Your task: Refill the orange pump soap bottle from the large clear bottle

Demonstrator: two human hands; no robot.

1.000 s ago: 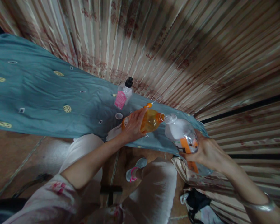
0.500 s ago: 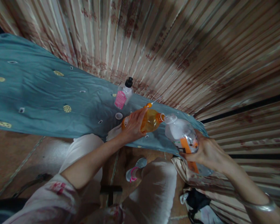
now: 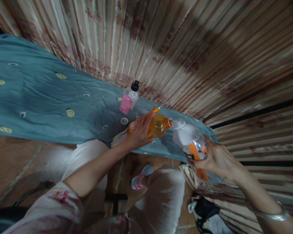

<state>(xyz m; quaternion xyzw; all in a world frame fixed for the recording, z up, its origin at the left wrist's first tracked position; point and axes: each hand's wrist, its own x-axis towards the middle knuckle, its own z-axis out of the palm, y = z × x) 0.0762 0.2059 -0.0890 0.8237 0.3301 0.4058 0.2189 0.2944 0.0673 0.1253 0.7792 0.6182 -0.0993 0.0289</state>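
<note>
My left hand (image 3: 138, 131) is wrapped round an orange bottle (image 3: 158, 125) full of amber liquid, tipped on its side with its neck pointing right. Its mouth meets the open neck of a clear plastic bottle (image 3: 190, 139) with an orange label, which my right hand (image 3: 216, 158) grips from below and tilts toward the orange one. Both bottles hang above the near edge of a teal cloth (image 3: 51, 104). A small white cap (image 3: 124, 121) lies on the cloth just left of my left hand.
A clear bottle with a black cap and pink label (image 3: 129, 97) stands on the cloth behind. A striped curtain (image 3: 185, 48) hangs behind and to the right. My knees in white trousers (image 3: 161, 198) and a sandalled foot (image 3: 140, 177) are below.
</note>
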